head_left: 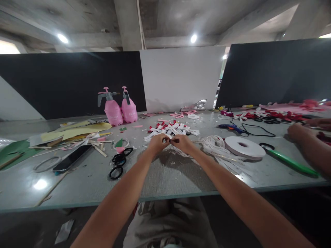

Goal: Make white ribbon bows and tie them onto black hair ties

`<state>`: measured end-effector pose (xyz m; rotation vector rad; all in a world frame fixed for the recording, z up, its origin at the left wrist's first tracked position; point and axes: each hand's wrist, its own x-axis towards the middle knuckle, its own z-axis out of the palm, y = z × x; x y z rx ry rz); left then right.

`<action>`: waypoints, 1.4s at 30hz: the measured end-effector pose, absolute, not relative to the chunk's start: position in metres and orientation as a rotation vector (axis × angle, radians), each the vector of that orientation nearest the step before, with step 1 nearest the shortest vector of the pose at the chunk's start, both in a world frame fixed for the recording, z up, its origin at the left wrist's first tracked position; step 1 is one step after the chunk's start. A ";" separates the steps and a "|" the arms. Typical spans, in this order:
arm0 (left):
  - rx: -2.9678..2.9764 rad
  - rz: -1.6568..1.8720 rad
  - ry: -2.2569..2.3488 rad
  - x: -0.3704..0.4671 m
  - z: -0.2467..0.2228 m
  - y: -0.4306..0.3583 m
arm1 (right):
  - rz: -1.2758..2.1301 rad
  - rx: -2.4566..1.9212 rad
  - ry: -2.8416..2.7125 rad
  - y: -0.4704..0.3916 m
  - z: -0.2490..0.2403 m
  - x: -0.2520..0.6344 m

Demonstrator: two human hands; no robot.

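Note:
My left hand [158, 144] and my right hand [181, 143] meet above the table's middle, both with fingers pinched. Between the fingertips is something small and dark, too small to make out. Just behind them lies a pile of white and red ribbon bows [172, 129], some with printed letters. Loose white printed ribbon [213, 144] spreads to the right of my right hand, leading to a white ribbon spool [244, 147]. On the left, several black hair ties [119, 160] lie together near a roll ring with pink and green scraps.
Two pink spray bottles [113, 112] stand at the back. A phone [72, 158] and paper scraps [74, 132] lie left. Rightward are a blue glue gun [230, 128], a green-handled tool [292, 162] and another person's hand [301, 132]. Upright panels [181, 79] border the back.

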<state>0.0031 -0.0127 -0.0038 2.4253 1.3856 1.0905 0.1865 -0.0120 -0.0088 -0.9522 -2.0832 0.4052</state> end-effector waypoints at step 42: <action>2.534 1.036 1.328 0.007 0.008 -0.020 | 0.451 -1.055 -1.971 -0.008 -0.011 0.183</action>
